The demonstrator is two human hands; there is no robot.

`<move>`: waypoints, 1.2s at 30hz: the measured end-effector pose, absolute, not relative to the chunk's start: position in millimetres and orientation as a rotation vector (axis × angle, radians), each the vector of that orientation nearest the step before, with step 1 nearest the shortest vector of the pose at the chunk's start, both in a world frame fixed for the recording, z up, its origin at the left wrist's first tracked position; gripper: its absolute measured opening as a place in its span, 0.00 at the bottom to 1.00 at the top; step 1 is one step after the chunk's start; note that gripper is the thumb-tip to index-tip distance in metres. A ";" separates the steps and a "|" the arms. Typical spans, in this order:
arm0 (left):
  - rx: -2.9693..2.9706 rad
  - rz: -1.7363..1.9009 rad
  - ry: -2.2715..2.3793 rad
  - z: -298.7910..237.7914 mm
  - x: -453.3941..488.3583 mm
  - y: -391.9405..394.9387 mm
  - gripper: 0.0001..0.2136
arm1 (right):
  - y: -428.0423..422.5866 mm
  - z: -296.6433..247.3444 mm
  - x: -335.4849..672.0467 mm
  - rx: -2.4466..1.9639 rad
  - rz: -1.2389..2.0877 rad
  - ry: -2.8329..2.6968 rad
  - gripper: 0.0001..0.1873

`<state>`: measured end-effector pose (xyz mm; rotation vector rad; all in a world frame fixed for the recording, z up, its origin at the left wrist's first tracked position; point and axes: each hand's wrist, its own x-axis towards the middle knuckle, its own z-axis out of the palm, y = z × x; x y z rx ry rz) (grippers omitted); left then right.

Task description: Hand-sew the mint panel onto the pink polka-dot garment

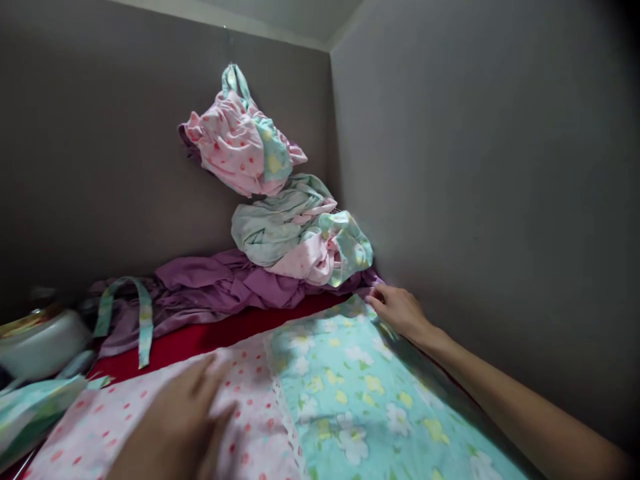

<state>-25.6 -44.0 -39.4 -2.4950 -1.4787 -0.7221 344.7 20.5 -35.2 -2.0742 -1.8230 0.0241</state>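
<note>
A patchwork cloth point(320, 393) lies spread flat in front of me, pink with red dots on the left and mint green with flowers on the right. My left hand point(183, 417) rests flat on the pink half, fingers stretched out, slightly blurred. My right hand point(397, 310) reaches to the cloth's far right corner by the wall, fingers curled and pinching the fabric edge there.
A pile of bundled pink and mint cloths point(280, 200) sits in the wall corner on crumpled purple fabric point(210, 287). A mint strap point(145, 320) lies on the red surface point(210, 337). A white pot point(40, 340) stands at the left. Grey walls close in behind and right.
</note>
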 end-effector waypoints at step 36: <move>-1.120 -1.209 -2.448 57.2 -192.8 -25.4 0.12 | 58.9 -123.5 323.0 -1.639 0.206 -2.027 0.24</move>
